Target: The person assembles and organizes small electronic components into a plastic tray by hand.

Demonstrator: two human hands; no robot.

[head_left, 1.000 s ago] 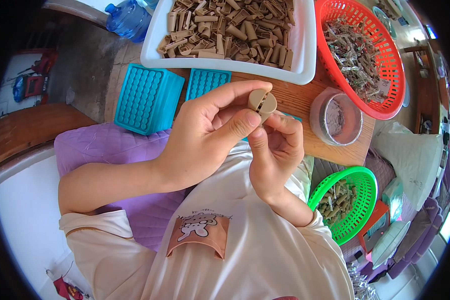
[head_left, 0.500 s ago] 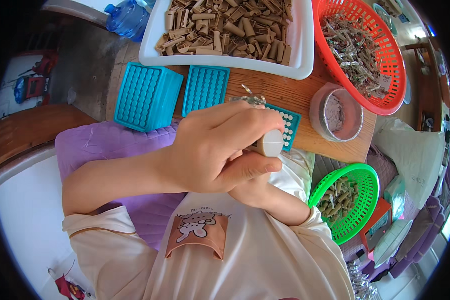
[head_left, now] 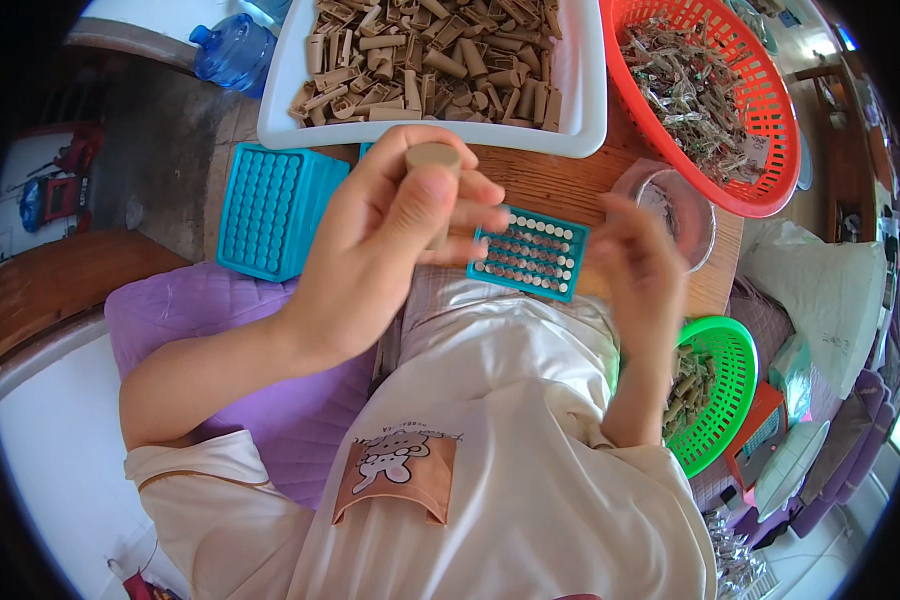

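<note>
Left hand (head_left: 390, 235) is clamping a tan cylinder (head_left: 433, 157) between thumb and fingers, round end facing up; other fingers are spreading loosely, a bit blurred. Cylinder is sitting in that grip above the wooden table (head_left: 570, 180), near the front side of the white bin (head_left: 585, 110), which is holding a heap of tan pieces (head_left: 440, 70). Right hand (head_left: 642, 275) is blurring, well apart from the left; cannot tell whether its fingers are holding anything. Teal tray (head_left: 579, 258) is lying between the hands, carrying rows of white and dark round pieces. Clear tub (head_left: 700, 235) is standing behind the right hand, partly hidden. Red basket (head_left: 788, 130) is leaning beyond it, green basket (head_left: 740, 400) is sitting lower right, stacked teal trays (head_left: 270, 212) are standing left.
</note>
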